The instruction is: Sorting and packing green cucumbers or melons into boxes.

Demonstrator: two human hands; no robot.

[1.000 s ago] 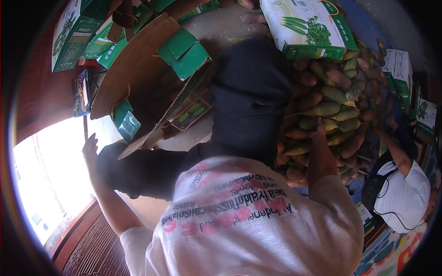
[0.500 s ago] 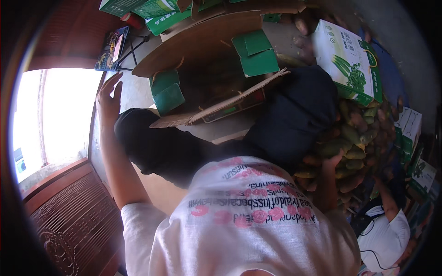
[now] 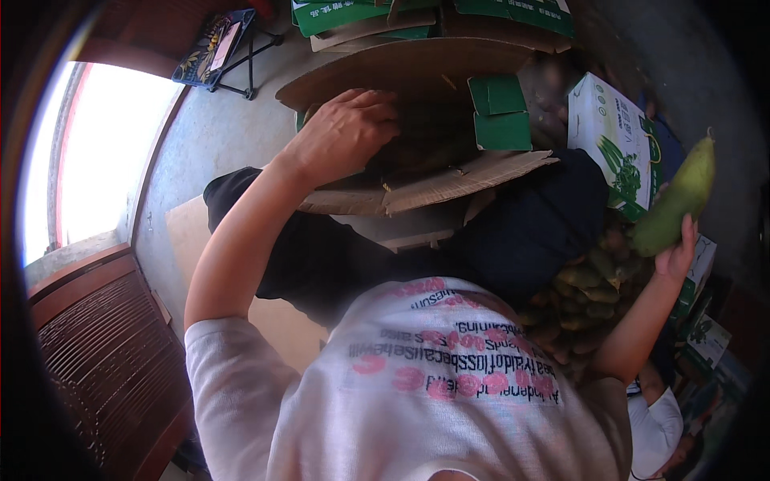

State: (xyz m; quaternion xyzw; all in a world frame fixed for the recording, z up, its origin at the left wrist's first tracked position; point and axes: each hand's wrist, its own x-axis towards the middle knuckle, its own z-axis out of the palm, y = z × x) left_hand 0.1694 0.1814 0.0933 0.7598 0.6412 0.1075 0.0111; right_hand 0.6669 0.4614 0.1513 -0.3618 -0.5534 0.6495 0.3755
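Note:
My right hand (image 3: 678,250) is raised at the right and closed round the thick lower end of a long green vegetable (image 3: 678,199). That vegetable is plump and smooth, tapering to a yellowish tip with a thin stalk or root. Over the left side of an opened cardboard box (image 3: 433,191) is my left hand (image 3: 346,135), its fingers curled inward; the fingertips are hidden, and whatever they hold cannot be made out. The box stands between my legs with its flaps up, one green flap (image 3: 501,112) showing at its right. Its inside is dark.
Beside my right leg lies a pile of green and reddish-brown produce (image 3: 589,284). A white-and-green carton (image 3: 613,144) stands beyond it. Flattened green cartons (image 3: 361,20) lie at the back, a folding stool (image 3: 216,52) at far left. Another person's white sleeve (image 3: 654,429) shows at lower right.
My right hand has risen from the pile with the long green vegetable in it. My left hand, spread out at the left before, has swung right over the box and curled.

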